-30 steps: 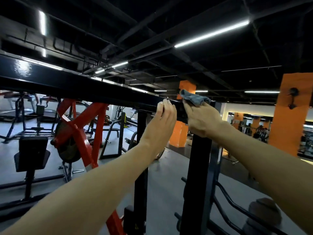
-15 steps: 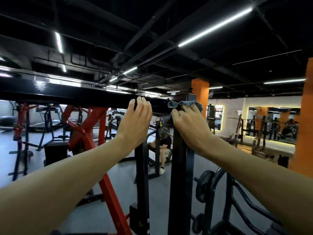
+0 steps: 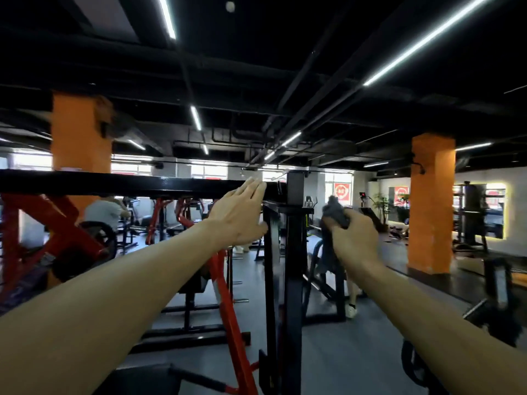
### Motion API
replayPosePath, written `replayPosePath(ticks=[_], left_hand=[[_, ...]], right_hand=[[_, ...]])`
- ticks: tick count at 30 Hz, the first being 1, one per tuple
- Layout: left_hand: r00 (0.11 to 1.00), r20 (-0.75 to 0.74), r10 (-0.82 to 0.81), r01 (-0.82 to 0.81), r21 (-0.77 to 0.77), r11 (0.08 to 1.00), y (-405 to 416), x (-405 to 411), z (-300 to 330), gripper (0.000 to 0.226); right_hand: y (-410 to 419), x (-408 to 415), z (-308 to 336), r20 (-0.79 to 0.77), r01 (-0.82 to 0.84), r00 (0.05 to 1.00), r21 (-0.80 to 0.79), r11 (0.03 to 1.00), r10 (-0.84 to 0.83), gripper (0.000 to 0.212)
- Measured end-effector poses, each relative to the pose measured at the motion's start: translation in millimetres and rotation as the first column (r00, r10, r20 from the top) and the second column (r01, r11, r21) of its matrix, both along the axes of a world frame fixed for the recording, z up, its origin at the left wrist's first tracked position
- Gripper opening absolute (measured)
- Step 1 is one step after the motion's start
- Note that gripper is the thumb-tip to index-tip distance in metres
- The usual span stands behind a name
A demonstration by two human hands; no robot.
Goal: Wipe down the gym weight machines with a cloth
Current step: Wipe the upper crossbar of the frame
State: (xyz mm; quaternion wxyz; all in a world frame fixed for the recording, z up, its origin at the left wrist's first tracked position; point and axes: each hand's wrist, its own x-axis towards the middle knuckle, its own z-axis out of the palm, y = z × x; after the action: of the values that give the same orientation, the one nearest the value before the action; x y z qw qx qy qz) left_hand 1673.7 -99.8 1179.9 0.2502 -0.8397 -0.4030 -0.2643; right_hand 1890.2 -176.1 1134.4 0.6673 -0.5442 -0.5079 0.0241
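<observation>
Resting straight left fingers [image 3: 252,189] on crossbar [image 3: 128,183], right hand [image 3: 353,238] grips cloth [image 3: 336,212].

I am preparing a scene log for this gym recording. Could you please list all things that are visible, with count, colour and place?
Crossbeam: one, black, horizontal, left to centre.
Upright post: one, black, centre.
Red machine frames: several, left and centre.
Pillars: two, orange, left and right.
Ceiling light strips: several, white, on black ceiling.
Plant: one, green, far right background.
Other people: at least two, blurred, background.
Cloth: one, dark grey, right of the post, not touching it.
Left hand: fingers straight, on the crossbeam.
Right hand: grip around the cloth.
</observation>
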Motion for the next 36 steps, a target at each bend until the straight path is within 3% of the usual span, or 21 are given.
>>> replayPosePath(ticks=[2, 3, 4, 7, 9, 11, 13, 15, 17, 19, 20, 22, 24, 30, 36], left_hand=[[0.997, -0.075, -0.001, 0.002, 0.015, 1.0, -12, 12, 5, 0.105], [0.994, -0.109, 0.006, -0.002, 0.034, 0.999, -18, 18, 9, 0.111], [0.992, -0.125, 0.016, -0.009, 0.053, 0.999, -23, 24, 15, 0.116], [0.988, -0.153, 0.032, -0.022, 0.063, 0.998, -28, 35, 27, 0.13], [0.983, -0.177, 0.044, -0.03, 0.079, 0.996, -27, 39, 31, 0.129], [0.976, -0.213, 0.049, -0.032, 0.084, 0.996, -24, 39, 34, 0.126], [0.968, -0.245, 0.057, -0.037, 0.084, 0.996, -18, 36, 35, 0.128], [0.96, -0.27, 0.078, -0.056, 0.087, 0.995, -13, 33, 35, 0.134], [0.951, -0.294, 0.092, -0.066, 0.099, 0.993, -10, 31, 33, 0.139], [0.95, -0.298, 0.093, -0.067, 0.096, 0.993, -12, 30, 32, 0.14], [0.953, -0.291, 0.089, -0.065, 0.09, 0.994, -12, 30, 33, 0.141], [0.957, -0.278, 0.083, -0.061, 0.087, 0.994, -15, 29, 37, 0.144], [0.957, -0.275, 0.087, -0.066, 0.085, 0.994, -17, 33, 43, 0.147], [0.946, -0.292, 0.142, -0.128, 0.065, 0.99, -26, 65, 52, 0.155], [0.896, -0.306, 0.322, -0.329, 0.03, 0.944, -30, 116, 54, 0.158]], right_hand=[[3, 1, 6, -0.385, -0.159, 0.908, 0.041, 0.986, 0.163, 0.016], [4, -1, 11, -0.433, -0.156, 0.886, 0.058, 0.986, 0.165, 0.017], [6, -7, 18, -0.383, -0.12, 0.913, 0.073, 0.99, 0.139, 0.017], [11, -34, 29, 0.105, -0.059, 0.994, 0.167, 0.984, 0.042, 0.014], [24, -46, 18, 0.478, 0.046, 0.868, 0.188, 0.981, -0.132, 0.025], [42, -45, -1, 0.635, 0.207, 0.708, 0.231, 0.951, -0.308, 0.031], [43, -37, -9, 0.66, 0.252, 0.657, 0.263, 0.931, -0.365, 0.034], [34, -31, -5, 0.59, 0.215, 0.733, 0.273, 0.938, -0.34, 0.028], [23, -26, 7, 0.429, 0.154, 0.877, 0.177, 0.972, -0.217, 0.028], [20, -15, 22, 0.092, 0.05, 0.994, 0.006, 0.999, -0.05, 0.039], [24, -9, 26, -0.107, -0.024, 0.994, -0.042, 0.999, 0.02, 0.039], [40, 5, 30, -0.466, -0.17, 0.873, -0.022, 0.985, 0.141, 0.026], [49, 13, 34, -0.648, -0.235, 0.739, 0.007, 0.972, 0.184, 0.023], [78, 33, 39, -0.666, -0.364, 0.69, 0.018, 0.931, 0.283, 0.024], [108, 60, 26, -0.404, -0.488, 0.79, 0.04, 0.872, 0.461, 0.036]])
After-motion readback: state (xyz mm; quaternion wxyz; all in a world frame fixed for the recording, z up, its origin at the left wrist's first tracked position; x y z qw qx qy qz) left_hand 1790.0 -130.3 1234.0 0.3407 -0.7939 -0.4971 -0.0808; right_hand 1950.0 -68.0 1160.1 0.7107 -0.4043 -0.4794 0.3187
